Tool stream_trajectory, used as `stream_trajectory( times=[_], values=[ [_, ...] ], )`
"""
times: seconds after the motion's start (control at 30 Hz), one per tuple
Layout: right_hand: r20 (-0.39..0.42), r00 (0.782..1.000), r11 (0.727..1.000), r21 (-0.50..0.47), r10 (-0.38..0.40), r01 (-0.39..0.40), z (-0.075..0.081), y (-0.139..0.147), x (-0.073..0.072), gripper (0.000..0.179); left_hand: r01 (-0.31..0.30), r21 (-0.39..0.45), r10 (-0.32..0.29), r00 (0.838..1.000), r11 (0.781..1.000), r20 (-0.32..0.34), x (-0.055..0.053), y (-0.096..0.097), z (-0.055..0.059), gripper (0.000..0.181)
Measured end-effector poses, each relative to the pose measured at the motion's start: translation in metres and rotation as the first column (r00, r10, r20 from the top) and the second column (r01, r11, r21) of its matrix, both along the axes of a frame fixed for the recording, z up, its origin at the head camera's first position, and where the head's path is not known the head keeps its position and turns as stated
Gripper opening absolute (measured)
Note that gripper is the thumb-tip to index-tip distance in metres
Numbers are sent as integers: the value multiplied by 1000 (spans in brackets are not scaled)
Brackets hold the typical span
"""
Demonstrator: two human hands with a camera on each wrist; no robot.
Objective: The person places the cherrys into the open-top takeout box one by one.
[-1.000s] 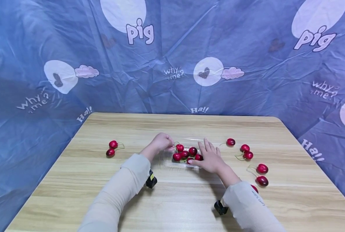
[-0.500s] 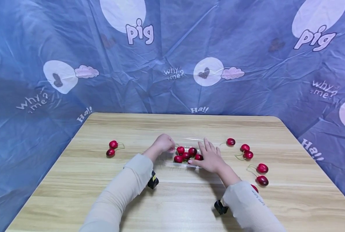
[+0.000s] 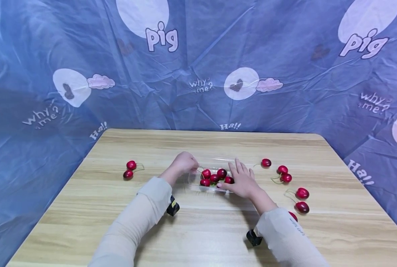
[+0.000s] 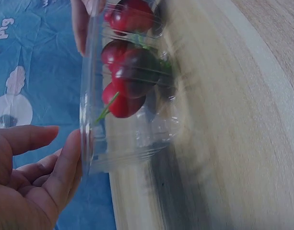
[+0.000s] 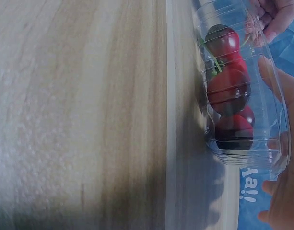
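Observation:
A clear plastic container [image 3: 195, 186] holding several red cherries [image 3: 214, 178] rests mid-table. My left hand [image 3: 184, 163] is at its left end. In the left wrist view, the thumb [image 4: 36, 136] stands apart from the other fingers, one fingertip right at the container's rim [image 4: 87, 158]. A green stem [image 4: 107, 106] rises from a cherry toward that rim. My right hand [image 3: 243, 181] lies over the container's right end, fingers spread and fairly straight, thumb across the near rim. It hides part of the container. The right wrist view shows cherries [image 5: 229, 91] through the ribbed wall.
Two stemmed cherries [image 3: 129, 170] lie on the wooden table [image 3: 198, 230] at left. On the right are several loose cherries [image 3: 301, 200], one partly hidden by the right sleeve [image 3: 285, 233]. A blue printed cloth [image 3: 198, 104] hangs behind the table.
My left hand has shifted slightly left and up from half a second ago. The cherries at the container's left have shifted slightly. The right hand stays in place.

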State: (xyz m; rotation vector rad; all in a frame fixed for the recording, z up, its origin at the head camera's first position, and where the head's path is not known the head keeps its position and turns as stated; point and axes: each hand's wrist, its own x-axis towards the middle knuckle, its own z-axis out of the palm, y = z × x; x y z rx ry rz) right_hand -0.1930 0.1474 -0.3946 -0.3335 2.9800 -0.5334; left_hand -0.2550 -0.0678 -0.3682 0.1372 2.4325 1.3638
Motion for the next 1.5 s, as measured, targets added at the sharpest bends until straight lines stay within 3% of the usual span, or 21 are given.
stream_trajectory(
  times=[0.27,0.57,0.77,0.93,1.2,1.5],
  values=[
    [3,1000,1000,3,3,-3,1,1,0,94,-80,181,75,997,980,31,4,-13,1,20],
    [-3,1000,1000,6,6,-6,0,1,2,96,-160,307,143,987,938,76,11,-26,-1,20],
    [-2,1000,1000,1,4,-4,-1,0,3,93,-208,335,192,978,919,79,15,-37,-5,21],
    [-1,1000,1000,-3,0,0,-1,1,3,95,-271,370,258,962,889,85,19,-48,-10,19],
    [-7,1000,1000,-1,1,-1,-1,1,4,95,-380,394,356,925,837,135,29,-66,-17,22],
    [-13,1000,1000,1,3,-3,-2,0,3,94,-446,378,427,894,811,137,38,-88,-25,29]
  ],
)
